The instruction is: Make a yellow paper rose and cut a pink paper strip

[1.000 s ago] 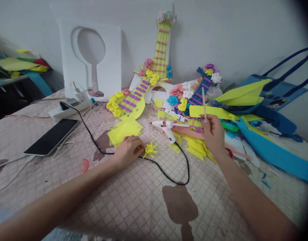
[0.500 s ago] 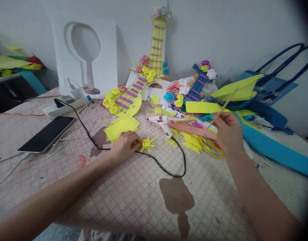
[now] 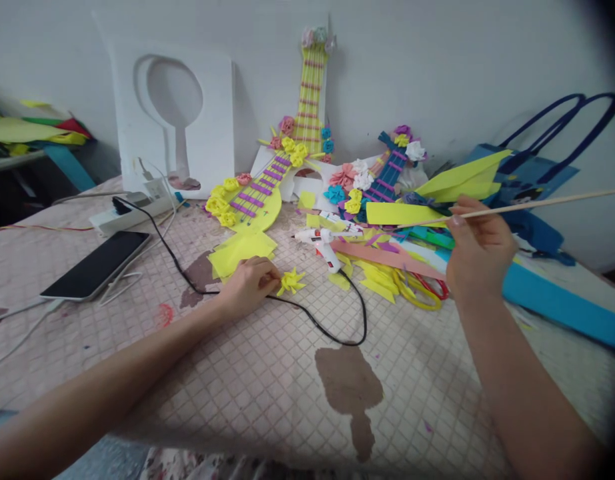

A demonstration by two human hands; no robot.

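Left hand pinches the yellow flower mid-bench; right hand grips the stick, swung from upright to nearly level. Near bench edge lies open.

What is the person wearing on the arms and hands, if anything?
The left forearm and right forearm are bare, with no sleeve in view. The left hand and right hand carry no glove, ring, watch or bracelet that I can see.

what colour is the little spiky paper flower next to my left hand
Yellow. The spiky flower lies on the table by your left hand, clearest in the head view.
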